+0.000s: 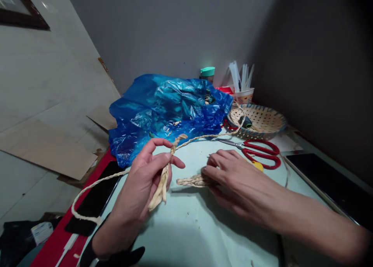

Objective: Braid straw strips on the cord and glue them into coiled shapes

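My left hand (pixel 142 185) is closed in a pinch on a braided tan fibre strand (pixel 161 185), held between thumb and fingers above the pale table (pixel 189 228). A thin twisted cord (pixel 204 137) runs from that braid toward the woven basket (pixel 269 121). Another length of cord (pixel 87 189) loops off to the left over the table edge. My right hand (pixel 230 174) lies on the table with its fingers pressed together on a second short braided piece (pixel 189 180).
A crumpled blue plastic bag (pixel 166 111) sits behind the hands. Red-handled scissors (pixel 259 150) lie beside the basket. A cup of white sticks (pixel 244 90) and a green-capped bottle (pixel 207 73) stand at the back. Dark phones or tablets lie at left (pixel 96 197) and right (pixel 329 181).
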Tool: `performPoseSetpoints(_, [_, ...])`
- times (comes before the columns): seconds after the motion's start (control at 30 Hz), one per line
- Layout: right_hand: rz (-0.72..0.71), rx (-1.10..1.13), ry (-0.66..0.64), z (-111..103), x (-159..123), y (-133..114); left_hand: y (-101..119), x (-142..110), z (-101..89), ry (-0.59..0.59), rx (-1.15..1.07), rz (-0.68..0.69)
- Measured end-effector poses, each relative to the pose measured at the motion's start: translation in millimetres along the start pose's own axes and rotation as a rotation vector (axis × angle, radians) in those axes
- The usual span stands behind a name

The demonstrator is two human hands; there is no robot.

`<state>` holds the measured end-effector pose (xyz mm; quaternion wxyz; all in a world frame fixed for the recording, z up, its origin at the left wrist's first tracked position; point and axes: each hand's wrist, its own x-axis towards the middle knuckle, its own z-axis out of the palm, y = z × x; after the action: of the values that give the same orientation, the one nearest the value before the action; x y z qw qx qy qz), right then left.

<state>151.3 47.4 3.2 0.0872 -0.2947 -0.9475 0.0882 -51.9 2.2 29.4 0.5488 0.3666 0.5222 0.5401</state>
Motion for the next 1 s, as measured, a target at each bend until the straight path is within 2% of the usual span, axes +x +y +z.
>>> performPoseSetpoints(0.17, [0.046,0.190,0.076,-24,-31,17,-6,6,2.4,-0.057,0.113,-0.060])
performPoseSetpoints(0.3, [0.010,0.215,0.221,-28,-46,28,-12,9,3.9,-0.109,0.226,-0.121])
performPoseSetpoints(0.37, [0.010,0.228,0.243,-27,-48,29,-14,9,4.6,-0.118,0.276,-0.151])
performPoseSetpoints(0.57, [-0.004,0.270,0.185,-22,-49,22,-18,9,4.3,-0.174,0.410,-0.221])
performPoseSetpoints(0.7, [0.078,0.304,0.138,-19,-49,16,-16,10,4.4,-0.194,0.495,-0.182])
performPoseSetpoints(0.83, [0.116,0.297,0.158,-16,-49,14,-14,9,6.1,-0.172,0.531,-0.136])
performPoseSetpoints(1.0, [0.095,0.328,0.123,-13,-50,12,-17,4,8.8,-0.258,0.445,-0.318])
